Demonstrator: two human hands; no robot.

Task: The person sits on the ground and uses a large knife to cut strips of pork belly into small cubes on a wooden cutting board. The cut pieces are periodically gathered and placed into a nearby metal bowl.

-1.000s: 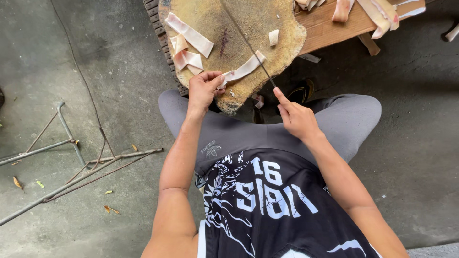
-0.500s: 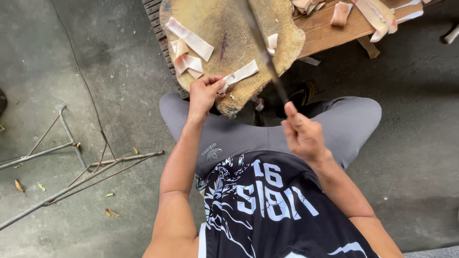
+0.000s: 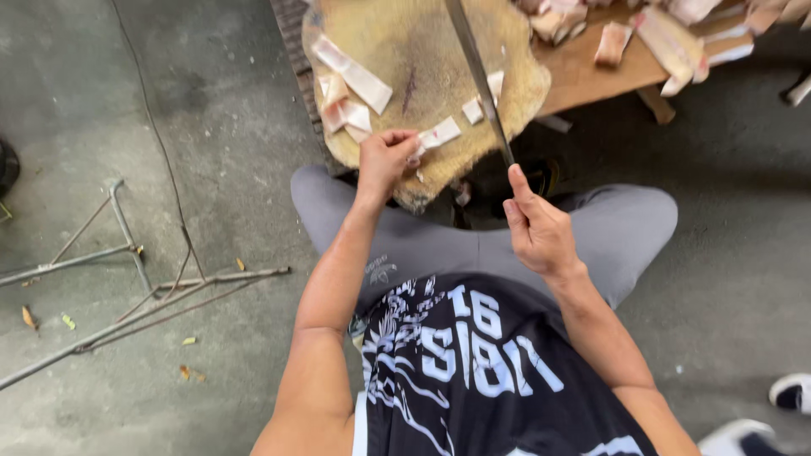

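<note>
A round, worn wooden chopping block [image 3: 422,51] stands in front of my knees with several pale meat strips [image 3: 351,76] lying on it. My left hand [image 3: 384,160] pinches the near end of one pale strip [image 3: 439,133] at the block's front edge. My right hand [image 3: 536,228] grips the handle of a long knife [image 3: 477,72], whose blade is raised and points away over the block, above the strip.
A low wooden bench [image 3: 591,72] behind the block carries more cut meat pieces [image 3: 667,38]. Thin metal rods [image 3: 127,279] lie on the concrete floor at the left. A white and black shoe [image 3: 790,393] shows at the right edge.
My right hand has drawn back toward my body and lifted the knife, so the blade now stands steeper over the block. My left hand stays on the strip.
</note>
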